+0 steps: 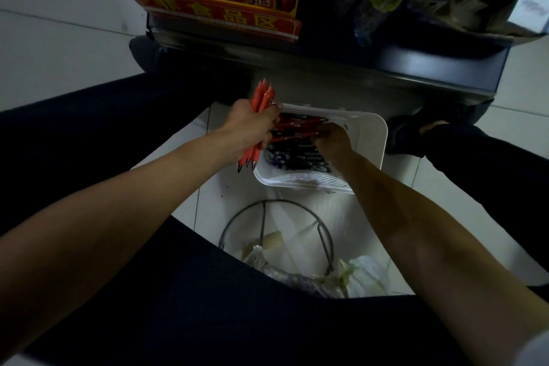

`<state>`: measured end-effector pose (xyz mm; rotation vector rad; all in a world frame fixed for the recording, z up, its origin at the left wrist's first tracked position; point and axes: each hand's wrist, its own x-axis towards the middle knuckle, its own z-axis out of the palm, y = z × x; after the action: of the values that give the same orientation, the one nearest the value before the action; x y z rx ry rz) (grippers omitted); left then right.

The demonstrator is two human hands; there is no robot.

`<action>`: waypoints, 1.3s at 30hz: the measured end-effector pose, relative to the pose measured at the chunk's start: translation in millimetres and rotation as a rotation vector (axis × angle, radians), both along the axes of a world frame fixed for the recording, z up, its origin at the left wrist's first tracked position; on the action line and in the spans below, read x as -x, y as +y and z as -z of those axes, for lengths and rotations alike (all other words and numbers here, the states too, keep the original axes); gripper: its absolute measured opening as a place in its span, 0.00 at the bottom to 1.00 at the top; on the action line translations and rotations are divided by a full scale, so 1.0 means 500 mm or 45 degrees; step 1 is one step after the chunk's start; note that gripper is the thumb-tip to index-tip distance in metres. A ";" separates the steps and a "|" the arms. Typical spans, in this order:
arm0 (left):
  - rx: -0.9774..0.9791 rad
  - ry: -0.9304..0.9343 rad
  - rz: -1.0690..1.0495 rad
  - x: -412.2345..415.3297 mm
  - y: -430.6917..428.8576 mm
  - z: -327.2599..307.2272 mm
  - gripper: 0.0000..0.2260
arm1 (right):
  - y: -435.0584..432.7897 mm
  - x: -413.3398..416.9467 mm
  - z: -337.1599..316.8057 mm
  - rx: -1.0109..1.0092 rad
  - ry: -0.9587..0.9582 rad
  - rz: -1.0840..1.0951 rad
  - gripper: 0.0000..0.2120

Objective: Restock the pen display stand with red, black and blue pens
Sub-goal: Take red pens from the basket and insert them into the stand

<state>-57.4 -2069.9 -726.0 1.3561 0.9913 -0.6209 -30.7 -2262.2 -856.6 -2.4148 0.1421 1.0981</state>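
Left hand (249,125) is closed tight around a bunch of red pens (263,95), which it holds roughly upright just beside the left rim of a white basket (377,134). The capped ends stick up above the fist and the dark tips poke out below it. Right hand (332,138) reaches down into the basket with its fingers bent over the ends of a few more red pens (297,125) lying across the far part. The fingertips are hidden under the hand, so I cannot tell whether it has hold of them or only touches them. Nearer in the same basket lies a heap of dark pens (294,154); in this dim light, blue and black cannot be told apart. The basket has a slotted bottom and sits on the pale tiled floor (59,38), between the person's legs in dark trousers.

Closer to the person stands a round wire bin (276,202) with crumpled plastic bags (365,276) and scraps inside. Beyond the basket rises the dark base of a shelf unit (326,68), which carries a red sign with yellow characters (225,15) on the left and blurred packaged goods on the right. A dark shoe (410,134) rests on the floor just right of the basket.
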 end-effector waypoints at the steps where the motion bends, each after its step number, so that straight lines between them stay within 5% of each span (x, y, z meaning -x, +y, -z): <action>1: 0.001 -0.002 0.001 0.000 0.000 -0.001 0.09 | 0.002 0.000 -0.003 -0.017 -0.046 0.008 0.14; 9: -0.016 -0.010 0.017 -0.001 -0.001 -0.003 0.10 | -0.004 -0.002 -0.024 -0.153 -0.007 -0.017 0.11; 14: -0.131 -0.009 0.025 0.003 0.003 0.008 0.10 | -0.035 -0.014 -0.052 -0.244 0.302 -0.172 0.07; 18: -0.282 0.031 0.084 0.008 0.013 0.021 0.14 | -0.062 -0.001 -0.062 -0.508 0.514 0.328 0.06; 24: -0.369 0.027 0.131 0.005 0.015 0.011 0.19 | -0.095 0.015 -0.082 -0.973 0.940 0.717 0.10; 33: -0.091 0.007 -0.053 -0.005 0.014 -0.010 0.16 | -0.024 0.033 -0.097 -1.224 1.268 0.545 0.14; 36: 0.023 0.009 -0.048 -0.005 0.014 -0.013 0.13 | -0.002 0.039 -0.108 -1.223 1.288 0.472 0.03; 39: 0.158 0.015 -0.050 -0.001 0.011 -0.012 0.11 | 0.010 0.040 -0.116 -1.216 1.288 0.407 0.12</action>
<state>-56.8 -2064.5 -720.0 1.2226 0.9705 -0.6508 -50.5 -2257.2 -798.7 -0.8524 0.2412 1.6213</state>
